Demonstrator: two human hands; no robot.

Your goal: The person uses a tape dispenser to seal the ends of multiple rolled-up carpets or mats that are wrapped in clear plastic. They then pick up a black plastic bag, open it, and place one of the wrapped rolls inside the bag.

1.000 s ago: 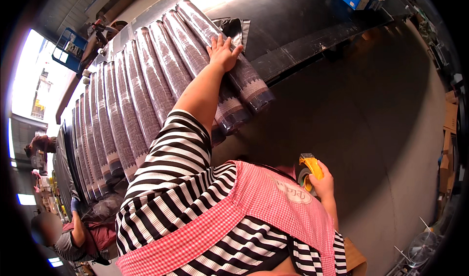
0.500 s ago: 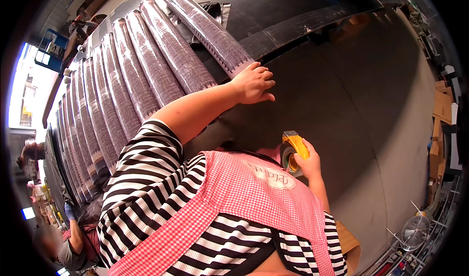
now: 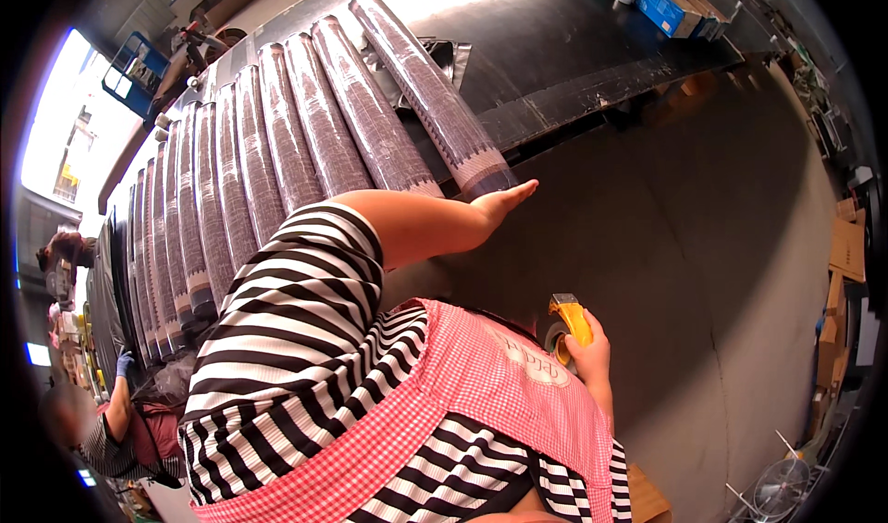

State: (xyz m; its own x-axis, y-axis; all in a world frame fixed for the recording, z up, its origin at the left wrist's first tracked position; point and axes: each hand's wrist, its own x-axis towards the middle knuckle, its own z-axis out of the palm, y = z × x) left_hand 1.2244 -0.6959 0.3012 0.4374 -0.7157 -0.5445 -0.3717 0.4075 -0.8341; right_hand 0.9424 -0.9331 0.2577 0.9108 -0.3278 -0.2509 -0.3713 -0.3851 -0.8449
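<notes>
A long rolled-up rug (image 3: 427, 90), dark and patterned under shiny clear plastic film, lies at the right end of a row of similar rolls (image 3: 365, 107) on a black table. My left hand (image 3: 502, 207) is at its near end, fingers stretched out and palm laid flat against the end face. Down at my right side, my right hand (image 3: 594, 355) grips a yellow tape dispenser (image 3: 575, 319) with its metal cutter pointing up. Part of the tape roll in it is hidden behind my apron.
The black table's (image 3: 555, 79) edge runs past the roll's end. A blue box (image 3: 668, 7) sits on its far right. At the lower left a co-worker with a blue glove (image 3: 124, 364) bends by the rolls. Cardboard boxes (image 3: 846, 250) and a stand fan (image 3: 782, 486) line the right side.
My left hand has gone from resting on top of the roll's near end to lying flat against its end face. My right hand keeps hold of the tape dispenser. The whole view has shifted.
</notes>
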